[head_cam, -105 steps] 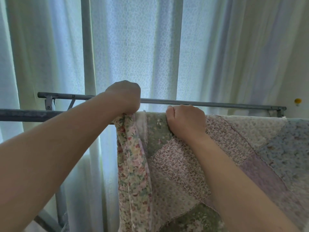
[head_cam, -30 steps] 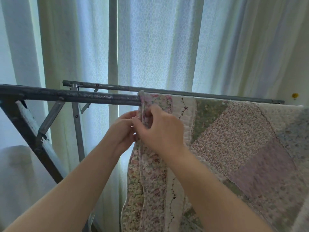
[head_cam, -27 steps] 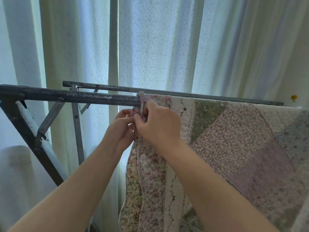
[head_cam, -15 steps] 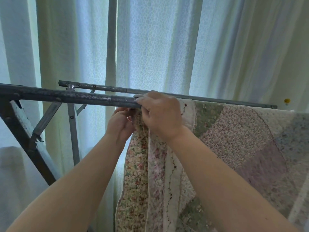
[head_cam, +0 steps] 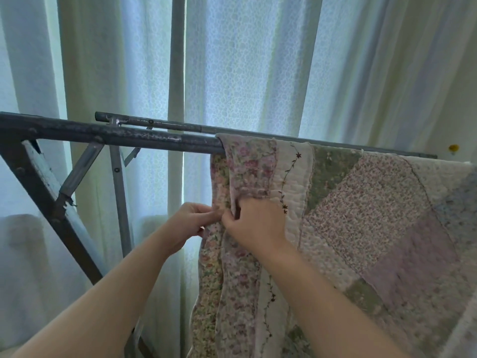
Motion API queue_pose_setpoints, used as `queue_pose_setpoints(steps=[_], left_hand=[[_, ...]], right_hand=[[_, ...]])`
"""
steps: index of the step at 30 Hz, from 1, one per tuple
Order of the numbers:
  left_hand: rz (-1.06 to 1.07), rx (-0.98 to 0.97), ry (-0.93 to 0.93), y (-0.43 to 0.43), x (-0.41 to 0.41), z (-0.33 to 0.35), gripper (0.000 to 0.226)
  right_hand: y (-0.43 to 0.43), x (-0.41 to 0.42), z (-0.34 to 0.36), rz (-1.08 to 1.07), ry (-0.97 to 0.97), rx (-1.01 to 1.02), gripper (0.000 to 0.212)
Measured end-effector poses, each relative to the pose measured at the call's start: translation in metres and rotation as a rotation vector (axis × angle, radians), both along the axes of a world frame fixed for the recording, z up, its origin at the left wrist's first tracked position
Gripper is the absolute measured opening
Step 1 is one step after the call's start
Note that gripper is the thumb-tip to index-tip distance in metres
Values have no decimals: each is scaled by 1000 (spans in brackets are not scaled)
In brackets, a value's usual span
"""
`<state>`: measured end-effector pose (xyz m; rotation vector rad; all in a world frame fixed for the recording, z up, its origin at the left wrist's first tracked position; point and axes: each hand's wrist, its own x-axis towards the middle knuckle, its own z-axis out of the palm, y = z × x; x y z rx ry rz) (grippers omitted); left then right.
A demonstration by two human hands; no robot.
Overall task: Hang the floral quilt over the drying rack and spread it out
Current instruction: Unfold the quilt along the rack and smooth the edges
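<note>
The floral quilt point(head_cam: 361, 202), a patchwork of pink, green and lilac prints, hangs over the near dark bar of the drying rack point(head_cam: 116, 136) and fills the right half of the view. Its left border is folded and bunched lengthwise. My left hand point(head_cam: 191, 223) pinches that border from the left, a little below the bar. My right hand point(head_cam: 255, 223) grips the same border from the front, fingertips tucked into the fold. The two hands almost touch.
A second, thinner rack bar point(head_cam: 232, 129) runs behind the near one. The rack's slanted legs and braces point(head_cam: 51, 208) stand at the left. White lace curtains point(head_cam: 245, 73) hang close behind. A wall with a small yellow dot point(head_cam: 453, 147) lies at far right.
Both hands have dropped from the bar to a spot lower on the quilt's left border. The top edge near the bar is now uncovered and lies flatter.
</note>
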<state>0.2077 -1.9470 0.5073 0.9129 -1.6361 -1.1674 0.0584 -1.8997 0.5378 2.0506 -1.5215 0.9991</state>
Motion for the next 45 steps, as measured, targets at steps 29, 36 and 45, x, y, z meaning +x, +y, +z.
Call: queue_pose_setpoints(steps=[29,36,45], left_hand=[[153,100,-472,20,8,-65,20],[30,194,-235,32,-15,-61,18],[102,144,-58,31,12,-37,24]], right_hand=[[26,17,-7,227,6,476,43],[23,34,-9,213,17,527,41],[24,25,5,90,-74,245,50]])
